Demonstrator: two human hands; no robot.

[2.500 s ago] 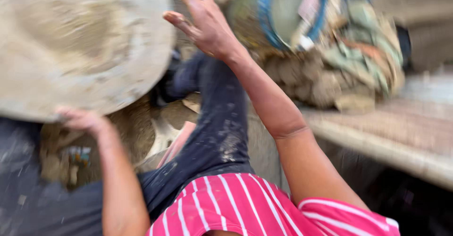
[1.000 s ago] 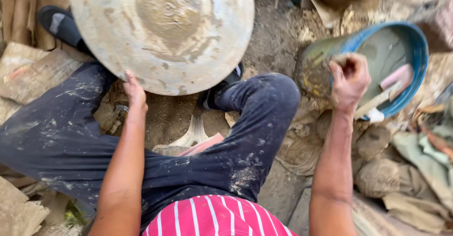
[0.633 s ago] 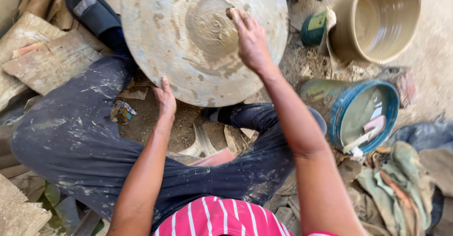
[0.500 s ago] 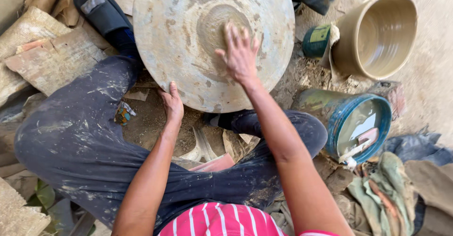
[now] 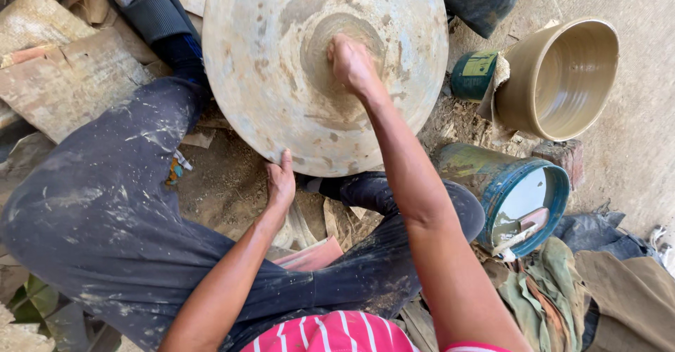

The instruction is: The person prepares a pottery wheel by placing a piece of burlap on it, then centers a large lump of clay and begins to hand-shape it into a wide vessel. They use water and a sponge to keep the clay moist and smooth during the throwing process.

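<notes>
A large round clay-smeared potter's wheel (image 5: 267,78) lies flat between my knees. My right hand (image 5: 351,64) rests on the wheel's raised centre, fingers curled down against the wet clay, holding nothing I can make out. My left hand (image 5: 281,183) touches the wheel's near rim with its fingers together. My legs in dusty dark trousers (image 5: 105,211) flank the wheel, and a dark sandal (image 5: 151,11) shows at the upper left.
A blue-rimmed bucket (image 5: 555,183) with water and a tool stands at the right. Behind it stand a tan clay pot (image 5: 520,92) and a small green can (image 5: 474,74). Rags (image 5: 562,296) lie at lower right, boards (image 5: 70,78) at left.
My right hand came from the bucket at the right onto the wheel's centre and curled its fingers. My left hand stayed at the near rim. The view shifted.
</notes>
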